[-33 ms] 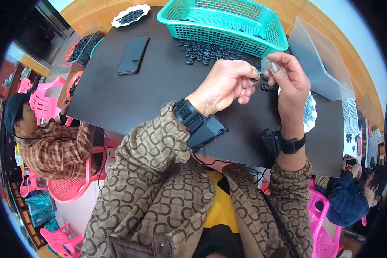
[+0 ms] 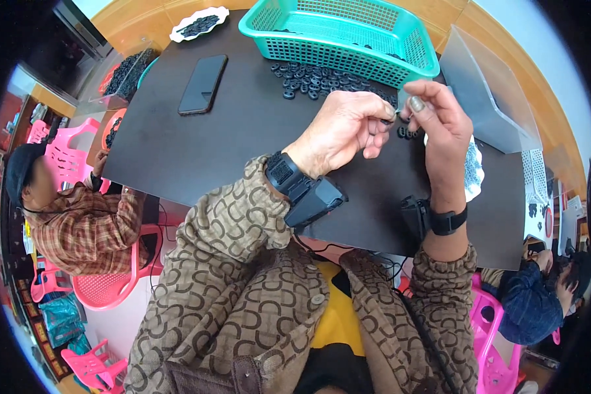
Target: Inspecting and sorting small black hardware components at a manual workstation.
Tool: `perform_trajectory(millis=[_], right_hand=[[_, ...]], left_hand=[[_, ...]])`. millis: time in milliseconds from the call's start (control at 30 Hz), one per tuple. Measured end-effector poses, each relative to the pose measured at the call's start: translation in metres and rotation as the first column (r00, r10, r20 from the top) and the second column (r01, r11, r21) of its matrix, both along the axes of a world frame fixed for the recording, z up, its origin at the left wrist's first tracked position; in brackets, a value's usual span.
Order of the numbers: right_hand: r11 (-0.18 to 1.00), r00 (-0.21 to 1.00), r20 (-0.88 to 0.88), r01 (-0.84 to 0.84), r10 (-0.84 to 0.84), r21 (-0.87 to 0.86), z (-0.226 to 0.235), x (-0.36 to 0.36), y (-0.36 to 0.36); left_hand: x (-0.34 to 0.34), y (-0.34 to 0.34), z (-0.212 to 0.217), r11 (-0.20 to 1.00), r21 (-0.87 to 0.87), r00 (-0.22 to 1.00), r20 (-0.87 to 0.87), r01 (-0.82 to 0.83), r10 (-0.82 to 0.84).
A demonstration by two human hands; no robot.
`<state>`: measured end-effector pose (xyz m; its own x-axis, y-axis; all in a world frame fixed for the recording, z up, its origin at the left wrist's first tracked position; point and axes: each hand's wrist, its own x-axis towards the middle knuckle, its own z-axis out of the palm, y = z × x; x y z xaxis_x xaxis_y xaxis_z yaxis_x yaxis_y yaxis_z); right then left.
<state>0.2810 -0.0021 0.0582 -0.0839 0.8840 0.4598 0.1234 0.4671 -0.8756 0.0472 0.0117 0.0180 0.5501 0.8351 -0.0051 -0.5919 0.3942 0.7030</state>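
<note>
My left hand point(image 2: 345, 131) and my right hand point(image 2: 440, 121) meet fingertip to fingertip above a black table point(image 2: 243, 144). Both pinch a small black part point(image 2: 395, 118) between them; most of it is hidden by the fingers. A few similar small black pieces point(image 2: 407, 133) lie on the table just below my fingers. A loose pile of the same black parts point(image 2: 318, 77) lies just beyond the hands, in front of a teal plastic basket point(image 2: 276, 29). Each wrist carries a black strap with a black device.
A dark phone point(image 2: 203, 84) lies at the table's left. A white dish of black parts point(image 2: 199, 24) sits at the far left corner, a clear plastic bin point(image 2: 489, 98) at the right, a white plate point(image 2: 474, 172) by my right wrist. Seated people: a plaid shirt point(image 2: 79, 226) left, blue sleeve point(image 2: 535, 305) right.
</note>
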Motion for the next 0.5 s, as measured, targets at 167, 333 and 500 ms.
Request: perform_trajectory(millis=[167, 333, 500], right_hand=[[0.990, 0.986, 0.136, -0.080, 0.096, -0.119, 0.0026, 0.0080, -0.0029], [0.984, 0.985, 0.140, -0.080, 0.102, -0.157, 0.0058, 0.0091, -0.0049], [0.986, 0.982, 0.157, -0.081, 0.104, -0.147, 0.0012, 0.0100, -0.0018]], left_hand=[[0.0026, -0.0022, 0.0049, 0.998, 0.033, 0.998, -0.018, -0.052, 0.053], [0.0055, -0.0030, 0.0055, 0.989, 0.063, 0.989, -0.045, -0.135, 0.138], [0.0102, -0.0049, 0.0055, 0.974, 0.106, 0.976, -0.062, -0.200, 0.207]])
